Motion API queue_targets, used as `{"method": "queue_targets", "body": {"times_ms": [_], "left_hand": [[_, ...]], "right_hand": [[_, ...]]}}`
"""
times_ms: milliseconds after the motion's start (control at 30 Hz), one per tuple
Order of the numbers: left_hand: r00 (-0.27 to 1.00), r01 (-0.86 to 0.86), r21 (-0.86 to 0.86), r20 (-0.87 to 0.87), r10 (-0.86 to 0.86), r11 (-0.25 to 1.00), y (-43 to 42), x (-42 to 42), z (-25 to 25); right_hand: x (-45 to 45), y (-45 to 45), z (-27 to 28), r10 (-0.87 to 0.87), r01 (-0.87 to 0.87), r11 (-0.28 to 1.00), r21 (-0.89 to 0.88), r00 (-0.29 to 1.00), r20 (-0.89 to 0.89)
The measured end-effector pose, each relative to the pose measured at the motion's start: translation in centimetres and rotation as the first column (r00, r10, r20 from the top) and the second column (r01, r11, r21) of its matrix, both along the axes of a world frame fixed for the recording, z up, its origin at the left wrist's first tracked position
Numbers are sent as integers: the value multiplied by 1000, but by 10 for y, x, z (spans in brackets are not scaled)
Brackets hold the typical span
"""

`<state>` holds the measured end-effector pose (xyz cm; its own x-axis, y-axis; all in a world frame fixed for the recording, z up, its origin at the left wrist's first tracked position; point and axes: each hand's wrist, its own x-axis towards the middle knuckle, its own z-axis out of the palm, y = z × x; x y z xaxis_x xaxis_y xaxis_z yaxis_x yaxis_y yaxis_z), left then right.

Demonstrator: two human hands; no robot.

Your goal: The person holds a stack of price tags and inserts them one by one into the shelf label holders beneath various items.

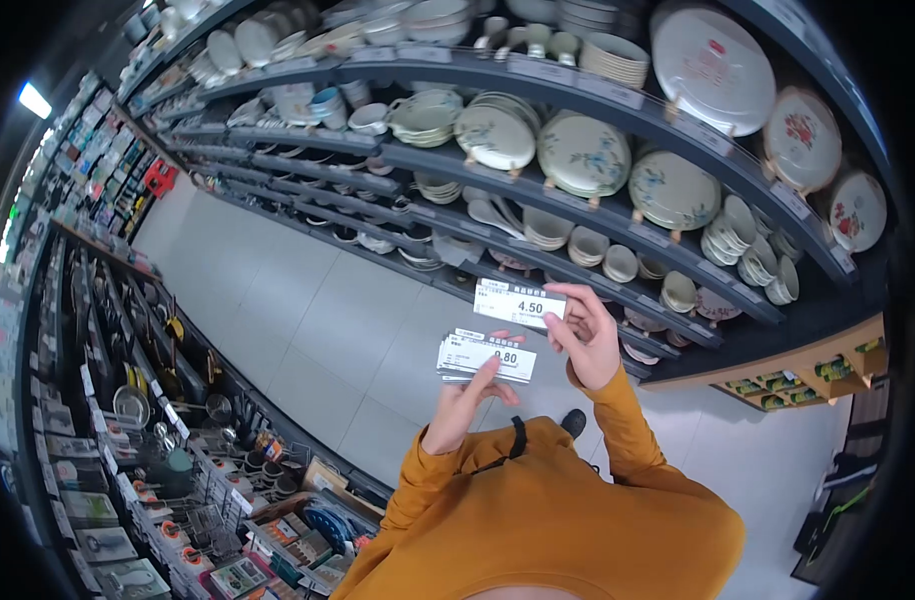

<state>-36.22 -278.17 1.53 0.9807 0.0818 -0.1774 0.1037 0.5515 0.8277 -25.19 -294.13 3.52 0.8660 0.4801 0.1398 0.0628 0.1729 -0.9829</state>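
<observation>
In my left hand [470, 398] is a stack of price tags [463, 358], the top one reading 9.80 or similar, with my thumb pressed across its face. My right hand [590, 335] pinches a single price tag [508, 304] marked 4.50 by its right end, thumb in front and fingers behind. This tag is just above the stack, and both face me. Beyond my hands, shelves carry bowls [548, 228] and floral plates [584, 154] standing on small wooden holders.
Tiered crockery shelves [598, 88] with label strips run along the far side and right. Kitchen tools hang and lie on a rack [128, 490] at the lower left. A pale tiled floor [328, 330] forms the aisle between them. A red object [160, 178] stands at its far end.
</observation>
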Motion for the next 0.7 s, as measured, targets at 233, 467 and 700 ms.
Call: {"method": "queue_targets", "body": {"times_ms": [233, 467, 700], "left_hand": [[987, -157, 26, -37, 158, 987, 123, -65, 4], [967, -256, -23, -16, 256, 966, 189, -72, 15], [965, -261, -38, -16, 260, 965, 256, -35, 25]], "right_hand": [[-33, 142, 22, 69, -75, 992, 98, 995, 68], [-16, 216, 44, 114, -127, 987, 103, 986, 120], [32, 295, 52, 151, -164, 982, 96, 980, 130]]}}
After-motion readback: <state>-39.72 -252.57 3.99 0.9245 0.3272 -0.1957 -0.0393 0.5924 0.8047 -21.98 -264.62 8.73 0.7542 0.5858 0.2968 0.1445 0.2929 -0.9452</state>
